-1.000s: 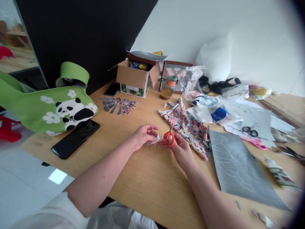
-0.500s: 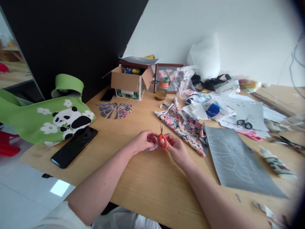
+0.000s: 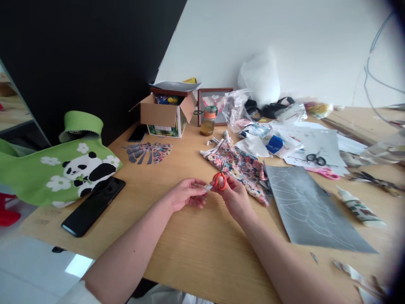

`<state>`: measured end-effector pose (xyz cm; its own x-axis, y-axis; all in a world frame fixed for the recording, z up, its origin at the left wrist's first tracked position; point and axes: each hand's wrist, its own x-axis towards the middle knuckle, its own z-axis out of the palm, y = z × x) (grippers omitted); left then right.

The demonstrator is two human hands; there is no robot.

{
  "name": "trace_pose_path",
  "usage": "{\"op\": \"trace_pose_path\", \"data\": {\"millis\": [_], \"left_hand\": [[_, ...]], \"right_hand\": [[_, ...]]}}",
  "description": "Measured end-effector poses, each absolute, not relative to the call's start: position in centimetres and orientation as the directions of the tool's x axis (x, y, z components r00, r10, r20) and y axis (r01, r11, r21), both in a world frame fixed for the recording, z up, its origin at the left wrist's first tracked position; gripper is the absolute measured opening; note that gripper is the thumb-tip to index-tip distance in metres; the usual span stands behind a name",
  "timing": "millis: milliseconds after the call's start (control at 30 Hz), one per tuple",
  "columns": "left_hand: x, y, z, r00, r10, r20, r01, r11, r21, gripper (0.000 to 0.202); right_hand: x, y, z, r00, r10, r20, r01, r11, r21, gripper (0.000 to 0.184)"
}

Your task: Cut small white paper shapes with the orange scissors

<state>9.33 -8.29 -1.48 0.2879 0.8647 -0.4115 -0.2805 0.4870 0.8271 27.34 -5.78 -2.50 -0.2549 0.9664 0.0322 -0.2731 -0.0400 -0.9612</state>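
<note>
My right hand [image 3: 234, 196] grips small orange-handled scissors [image 3: 219, 179], blades pointing up and away. My left hand [image 3: 186, 195] pinches a small pale scrap of paper [image 3: 207, 187] right at the scissors, the two hands touching over the wooden table [image 3: 196, 249]. Just beyond the hands lies a floral fabric piece [image 3: 241, 167]. A grey sheet with drawn petal lines [image 3: 308, 211] lies flat to the right of my right forearm.
A black phone [image 3: 94, 205] and a green panda bag [image 3: 60, 169] lie at left. Behind stand a cardboard box [image 3: 165, 113], a jar [image 3: 208, 120], a picture frame [image 3: 214, 101] and plastic bags. Black scissors [image 3: 315, 159], pink scissors [image 3: 323, 172] and a glue tube [image 3: 359, 208] lie at right.
The view has shifted so the table items sit further left. My hands stayed together; the scissors tilted slightly right and the scrap is now pinched lower between my fingers.
</note>
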Motion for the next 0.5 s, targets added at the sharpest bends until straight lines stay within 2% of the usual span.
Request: {"op": "trace_pose_path", "data": {"millis": [267, 500], "left_hand": [[9.46, -7.97, -1.49, 0.048, 0.923, -0.383, -0.38, 0.371, 0.847, 0.036], [9.27, -8.01, -1.41, 0.054, 0.934, -0.354, -0.363, 0.349, 0.864, 0.039]], "right_hand": [[27.16, -6.16, -1.97, -0.233, 0.971, 0.06, -0.216, 0.008, -0.976, 0.038], [27.02, -6.28, -1.79, -0.297, 0.954, 0.046, -0.185, -0.01, -0.983, 0.041]]}}
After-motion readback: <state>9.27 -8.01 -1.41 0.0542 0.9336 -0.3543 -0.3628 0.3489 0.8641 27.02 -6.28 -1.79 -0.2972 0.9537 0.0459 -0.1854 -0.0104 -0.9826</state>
